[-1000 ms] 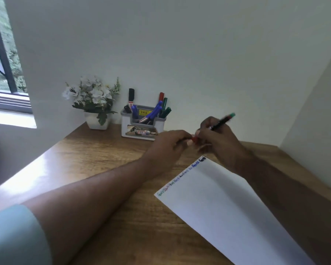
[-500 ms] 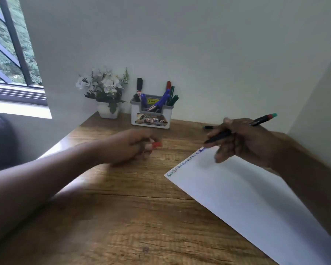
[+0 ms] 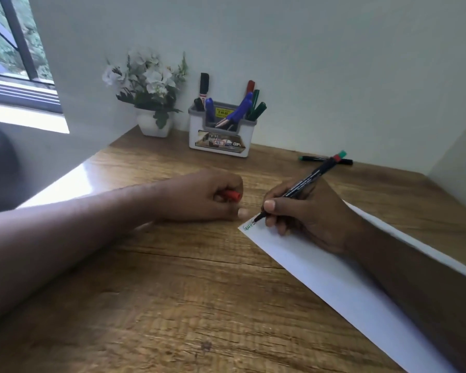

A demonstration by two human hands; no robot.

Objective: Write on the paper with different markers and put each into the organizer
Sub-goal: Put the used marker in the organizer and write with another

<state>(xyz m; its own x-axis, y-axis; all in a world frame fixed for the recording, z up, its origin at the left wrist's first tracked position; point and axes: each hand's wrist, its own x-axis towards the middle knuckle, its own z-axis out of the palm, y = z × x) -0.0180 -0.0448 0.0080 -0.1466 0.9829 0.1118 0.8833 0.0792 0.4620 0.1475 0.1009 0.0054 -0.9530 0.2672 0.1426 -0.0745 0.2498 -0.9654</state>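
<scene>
- Right hand (image 3: 307, 216) grips the marker (image 3: 304, 184), its tip on the paper (image 3: 334, 286) at the near corner.
- Left hand (image 3: 202, 196), fist on the surface (image 3: 172, 292) just beside, curls round what looks like a red cap (image 3: 231, 195).

The left hand (image 3: 205, 196) rests as a fist on the desk (image 3: 172, 292), fingers curled around a red cap (image 3: 231, 195). The right hand (image 3: 304, 219) pinches a marker (image 3: 304, 183), tip down.

White paper (image 3: 334, 281) (green scribble at its corner), red cap (image 3: 230, 195), black marker (image 3: 304, 184), wood-grain brown desk (image 3: 172, 292).
</scene>
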